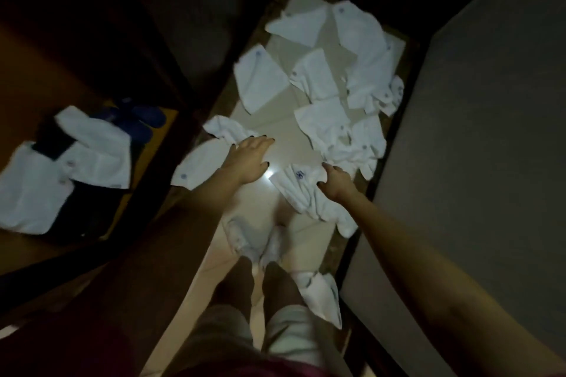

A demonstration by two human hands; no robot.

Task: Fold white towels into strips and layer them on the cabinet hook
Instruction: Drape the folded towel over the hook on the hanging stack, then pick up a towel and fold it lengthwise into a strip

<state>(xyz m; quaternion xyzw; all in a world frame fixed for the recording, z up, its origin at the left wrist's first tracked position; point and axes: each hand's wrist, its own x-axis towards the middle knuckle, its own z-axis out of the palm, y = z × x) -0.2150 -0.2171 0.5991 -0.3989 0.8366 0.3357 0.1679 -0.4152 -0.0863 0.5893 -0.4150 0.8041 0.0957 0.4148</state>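
Several white towels lie scattered on the pale tiled floor [277, 138] ahead of me. My right hand [335, 180] grips a bunched white towel with a blue mark [301, 193], which trails down toward my feet. My left hand [249, 159] is stretched out with straight fingers above the floor, beside a crumpled towel [225, 130] and a flatter one [199, 167]. Folded white towels [58, 174] hang layered at the left in the wooden cabinet. The hook itself is not visible.
A grey bed or sofa edge [459, 147] runs along the right. A dark wooden cabinet [36, 79] stands at the left with blue slippers [134, 119] inside. My feet in white slippers [255, 242] stand on the tiles, another towel [321, 294] beside them.
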